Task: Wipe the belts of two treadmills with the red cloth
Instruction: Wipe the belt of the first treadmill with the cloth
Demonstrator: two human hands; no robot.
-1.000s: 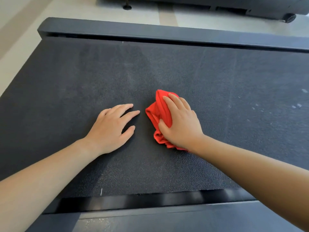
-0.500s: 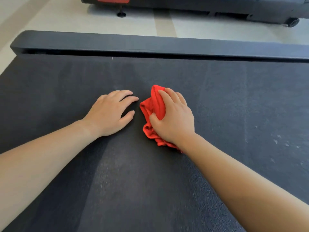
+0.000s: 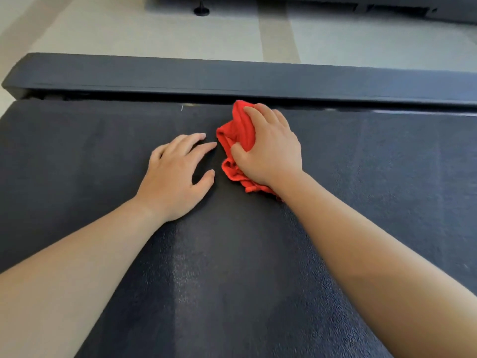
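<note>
A dark textured treadmill belt (image 3: 374, 177) fills most of the head view. My right hand (image 3: 268, 151) presses a bunched red cloth (image 3: 236, 133) flat on the belt, fingers curled over it, with the cloth's far tip touching the belt's far edge. My left hand (image 3: 175, 177) lies palm down on the belt just left of the cloth, fingers spread and holding nothing. Part of the cloth is hidden under my right palm.
A dark side rail (image 3: 232, 76) runs along the far edge of the belt. Beyond it lies pale floor (image 3: 129, 29), and the base and a black foot (image 3: 201, 10) of another treadmill show at the top.
My right hand has pushed the red cloth forward across the belt to the far rail. My left hand has slid forward beside it.
</note>
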